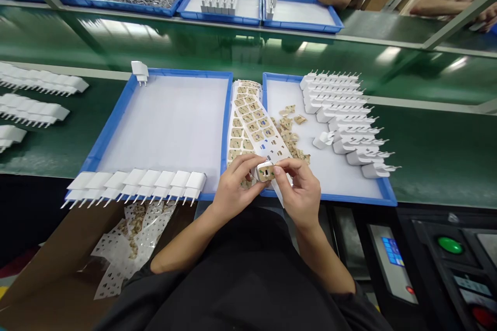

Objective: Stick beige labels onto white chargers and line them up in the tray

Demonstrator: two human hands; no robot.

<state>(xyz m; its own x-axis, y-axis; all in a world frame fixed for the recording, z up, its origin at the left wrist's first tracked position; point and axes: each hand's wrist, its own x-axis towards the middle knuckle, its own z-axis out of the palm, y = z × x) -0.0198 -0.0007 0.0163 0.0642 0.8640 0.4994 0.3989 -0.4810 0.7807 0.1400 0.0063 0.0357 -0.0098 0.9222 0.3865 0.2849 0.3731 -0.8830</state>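
Charger plug (265, 171), white with a tan label on its face, sits pinched between both hands just over the near edge of the desk, between the two blue trays. At far left, three rows of white chargers (37, 83) lie on the green desk (427, 145). Next comes the left blue tray (116, 114), which carries a row of seven finished chargers (135, 182) along its near rim, prongs pointing toward the person, and one single charger (139, 71) perched on its far corner. Below it, used label backing sheets (128, 248) lie in a cardboard box. The left hand (235, 186) grips the plug from the left with curled fingers. A sheet of tan labels (252, 119) runs between the trays. The right hand (301, 189) closes on the plug from the right, thumb and forefinger at its face. The right blue tray (279, 83) holds loose peeled labels (289, 129) and roughly eight stacked rows of white chargers (345, 114). A control panel with a green button (449, 244) sits at lower right. Across the green belt, four more blue trays (221, 18) stand before other people's arms.
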